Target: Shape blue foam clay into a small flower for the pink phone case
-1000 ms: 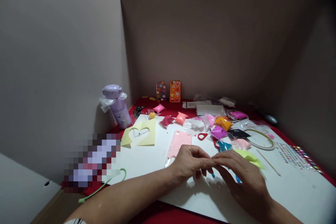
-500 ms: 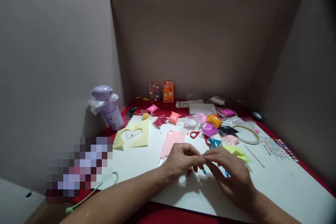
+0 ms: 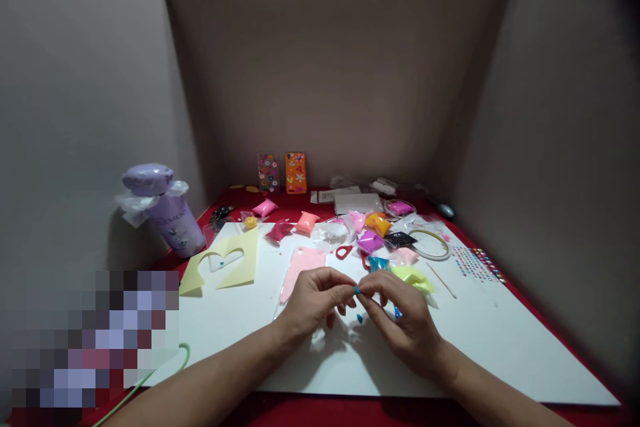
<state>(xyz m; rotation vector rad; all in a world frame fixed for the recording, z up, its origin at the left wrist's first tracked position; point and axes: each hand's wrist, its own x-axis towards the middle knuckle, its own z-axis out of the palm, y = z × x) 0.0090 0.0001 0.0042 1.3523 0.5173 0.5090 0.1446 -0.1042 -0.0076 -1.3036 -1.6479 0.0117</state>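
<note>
My left hand [image 3: 317, 293] and my right hand [image 3: 400, 310] meet over the white board [image 3: 500, 347]. A small bit of blue clay [image 3: 357, 290] is pinched between the fingertips of both hands. Just below the fingers lies another small blue clay piece [image 3: 359, 318] on the board. Partly covered by my left hand is a clear phone case with a pink clay layer [image 3: 305, 263]. Behind my right hand are a teal clay packet [image 3: 379, 265] and a lime-yellow packet [image 3: 413, 277]. More blue [image 3: 398, 312] shows between the fingers of my right hand; its shape is mostly hidden.
Several coloured clay packets [image 3: 370, 241] spread across the back of the board, near red scissors handles [image 3: 343, 252]. Yellow cut paper [image 3: 245, 260] lies left, beside a lilac bottle [image 3: 177, 223]. To the right are a cotton swab [image 3: 443, 280], a hoop [image 3: 447, 250] and gem stickers [image 3: 473, 263].
The camera view has shifted, so the board and objects appear farther left. Both hands stay together, and the blue bit between their fingertips now shows.
</note>
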